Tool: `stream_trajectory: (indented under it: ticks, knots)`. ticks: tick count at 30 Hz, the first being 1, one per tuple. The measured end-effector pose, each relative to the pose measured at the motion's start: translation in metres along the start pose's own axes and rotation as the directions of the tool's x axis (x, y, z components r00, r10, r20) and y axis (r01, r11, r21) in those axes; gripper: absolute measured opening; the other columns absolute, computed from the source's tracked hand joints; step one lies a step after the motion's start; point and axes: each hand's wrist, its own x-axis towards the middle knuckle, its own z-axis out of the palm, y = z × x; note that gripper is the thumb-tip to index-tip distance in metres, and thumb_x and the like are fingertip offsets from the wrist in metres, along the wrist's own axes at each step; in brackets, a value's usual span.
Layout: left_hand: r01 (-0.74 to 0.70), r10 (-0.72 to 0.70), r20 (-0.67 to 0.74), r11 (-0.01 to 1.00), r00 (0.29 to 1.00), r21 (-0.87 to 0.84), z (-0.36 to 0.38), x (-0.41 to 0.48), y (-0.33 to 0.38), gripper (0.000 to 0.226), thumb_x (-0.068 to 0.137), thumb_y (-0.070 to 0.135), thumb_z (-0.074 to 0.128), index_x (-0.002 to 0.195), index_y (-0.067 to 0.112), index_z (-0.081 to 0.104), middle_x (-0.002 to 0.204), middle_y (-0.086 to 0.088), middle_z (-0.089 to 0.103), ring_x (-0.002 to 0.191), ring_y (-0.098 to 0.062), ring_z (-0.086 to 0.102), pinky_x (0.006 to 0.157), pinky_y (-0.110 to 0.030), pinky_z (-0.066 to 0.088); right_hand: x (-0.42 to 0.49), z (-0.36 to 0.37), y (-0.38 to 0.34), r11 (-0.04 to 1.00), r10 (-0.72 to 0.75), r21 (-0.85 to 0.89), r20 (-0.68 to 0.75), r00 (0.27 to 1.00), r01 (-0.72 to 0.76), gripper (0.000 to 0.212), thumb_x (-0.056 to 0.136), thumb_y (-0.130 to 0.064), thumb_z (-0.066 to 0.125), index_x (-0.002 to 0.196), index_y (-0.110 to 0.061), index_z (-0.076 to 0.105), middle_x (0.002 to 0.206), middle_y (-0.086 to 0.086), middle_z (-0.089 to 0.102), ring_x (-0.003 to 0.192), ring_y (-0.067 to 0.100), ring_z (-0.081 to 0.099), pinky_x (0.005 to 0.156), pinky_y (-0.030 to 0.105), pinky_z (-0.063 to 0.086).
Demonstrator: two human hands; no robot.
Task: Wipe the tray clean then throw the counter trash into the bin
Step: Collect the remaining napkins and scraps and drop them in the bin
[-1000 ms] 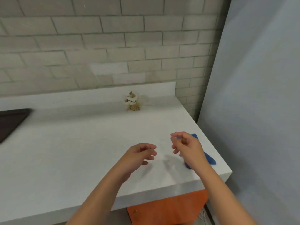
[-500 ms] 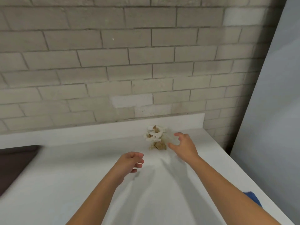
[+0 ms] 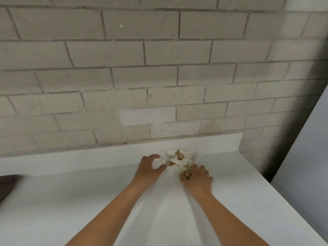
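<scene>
A small pile of counter trash [image 3: 178, 159], white paper scraps mixed with tan bits, lies on the white counter [image 3: 71, 201] against its low backsplash. My left hand [image 3: 150, 168] is at the pile's left side, thumb and fingers spread and touching the scraps. My right hand [image 3: 197, 176] is at the pile's near right edge, fingers curled round a tan piece of the trash. The dark tray [image 3: 6, 183] shows only as a corner at the far left edge. The bin is out of view.
A grey brick wall [image 3: 159, 77] rises behind the counter. A pale grey panel [image 3: 305, 166] stands to the right of the counter's end, with a dark gap between it and the wall.
Both hands have moved forward to the pile. The right hand has dropped and curled onto the trash; the left has opened against its left side. The view came closer; the blue cloth left the frame.
</scene>
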Motion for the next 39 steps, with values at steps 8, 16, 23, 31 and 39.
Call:
stream_trajectory:
  ticks: [8, 16, 23, 31, 39]
  knots:
    - [-0.324, 0.220, 0.247, 0.765, 0.944, 0.557, 0.072, 0.059, 0.018, 0.067, 0.087, 0.059, 0.048, 0.145, 0.035, 0.026, 0.156, -0.007, 0.005, 0.143, -0.030, 0.004, 0.115, -0.053, 0.012, -0.008, 0.005, 0.026, 0.958, -0.156, 0.228, -0.102, 0.982, 0.176, 0.026, 0.086, -0.034, 0.062, 0.098, -0.011, 0.059, 0.095, 0.004, 0.061, 0.085, 0.023, 0.058, 0.072, 0.033, 0.048]
    - [-0.345, 0.334, 0.129, 0.743, 0.934, 0.573, 0.094, 0.069, -0.036, 0.044, 0.090, 0.051, 0.048, 0.124, 0.024, 0.051, 0.132, 0.002, 0.044, 0.126, -0.021, 0.038, 0.100, -0.033, 0.032, -0.018, -0.037, 0.051, 0.758, -0.026, 0.648, -0.083, 0.996, 0.074, 0.019, 0.082, -0.022, 0.067, 0.075, -0.020, 0.049, 0.072, -0.003, 0.059, 0.064, 0.006, 0.054, 0.050, 0.014, 0.036]
    - [-0.388, 0.428, 0.058, 0.745, 0.902, 0.543, 0.079, 0.063, -0.049, 0.028, 0.081, 0.024, 0.064, 0.103, 0.007, 0.060, 0.105, -0.008, 0.058, 0.098, -0.028, 0.053, 0.077, -0.031, 0.039, -0.010, -0.058, 0.043, 0.598, 0.036, 0.794, -0.162, 0.986, 0.108, 0.013, 0.075, -0.003, 0.064, 0.075, -0.006, 0.051, 0.073, 0.007, 0.052, 0.064, 0.021, 0.050, 0.056, 0.017, 0.036]
    - [-0.458, 0.471, 0.154, 0.644, 0.868, 0.613, 0.069, 0.059, -0.059, 0.039, 0.053, 0.016, 0.069, 0.090, 0.030, 0.070, 0.081, 0.004, 0.061, 0.069, -0.022, 0.061, 0.045, -0.028, 0.043, -0.008, -0.027, 0.028, 0.833, -0.372, 0.413, -0.071, 0.925, 0.367, 0.043, 0.090, -0.012, 0.044, 0.125, -0.033, 0.057, 0.099, -0.002, 0.052, 0.096, 0.018, 0.052, 0.082, 0.022, 0.040]
    - [-0.462, 0.524, 0.052, 0.695, 0.850, 0.551, 0.065, 0.045, -0.066, 0.034, 0.073, 0.056, 0.050, 0.069, 0.024, 0.061, 0.075, 0.004, 0.053, 0.071, -0.016, 0.053, 0.056, -0.029, 0.043, -0.016, 0.013, 0.035, 0.846, -0.514, 0.052, -0.186, 0.837, 0.531, 0.033, 0.078, -0.055, 0.048, 0.078, -0.026, 0.065, 0.078, -0.005, 0.057, 0.070, 0.014, 0.055, 0.061, 0.025, 0.048]
